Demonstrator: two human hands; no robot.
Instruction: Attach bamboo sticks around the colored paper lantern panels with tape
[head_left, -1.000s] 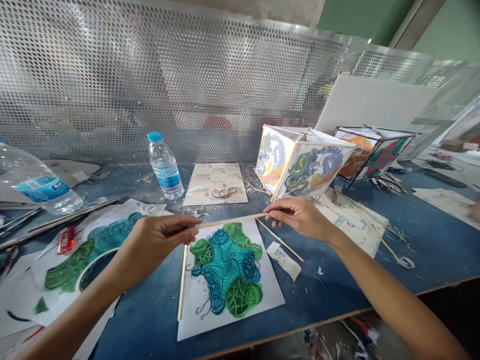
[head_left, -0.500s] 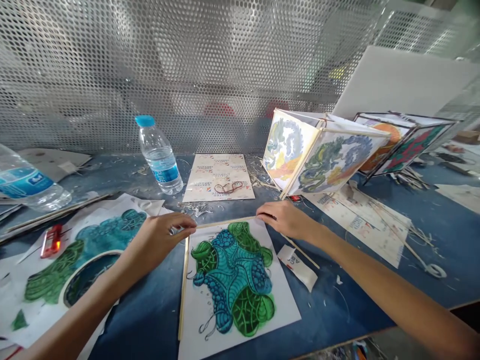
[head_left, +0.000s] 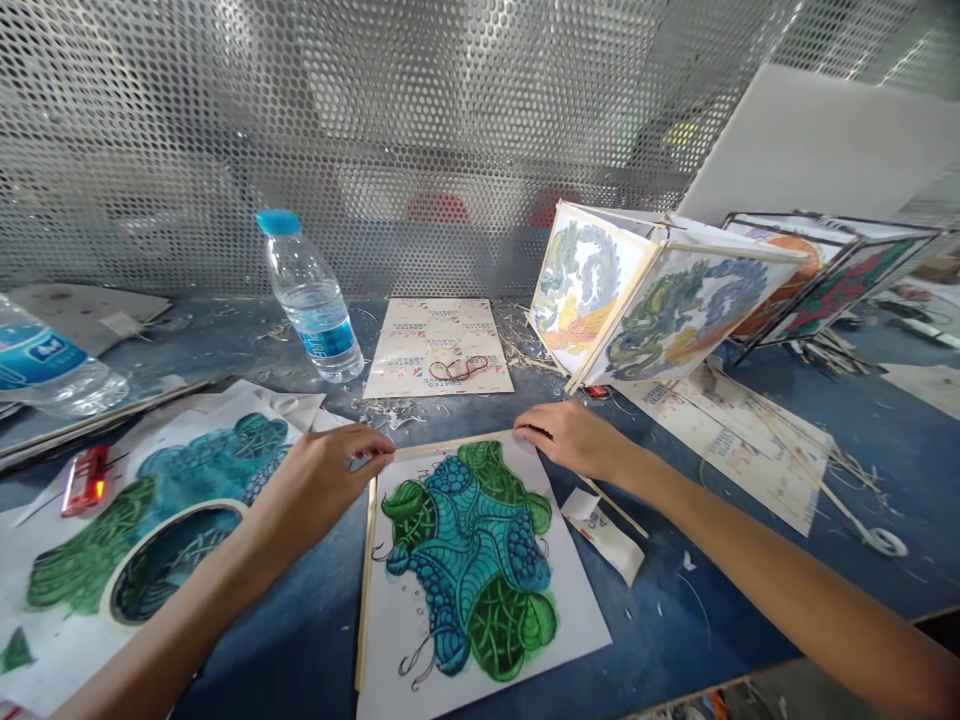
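Painted sheet [head_left: 506, 530] with blue and green patterning, lying flat on the counter [head_left: 285, 620], with one wooden side strip [head_left: 365, 590] along its left edge and an upper wooden strip [head_left: 450, 441] along its far edge. Beyond the sheet stand a water bottle [head_left: 319, 320] and a printed card [head_left: 409, 345] bearing a reddish cord [head_left: 459, 371], backed by a perforated metal panel [head_left: 390, 120]. Beyond its right corner stands a dragon-painted paper box [head_left: 675, 310]; a white tube [head_left: 606, 540] lies just beside its right edge, and a second painted sheet [head_left: 86, 575] lies to its left. Nothing stands upon the painted sheet itself. Both forearms flank the sheet, palms turned down. The left hand [head_left: 330, 475] narrows thumb and forefinger on the upper strip's left end; the right hand [head_left: 570, 438] bends its fingers over the right end, though whether they grip or press cannot be told. The hands hide the strip's ends; the sheet's near edge is partly cut off, and shapes behind the panel are blurred.
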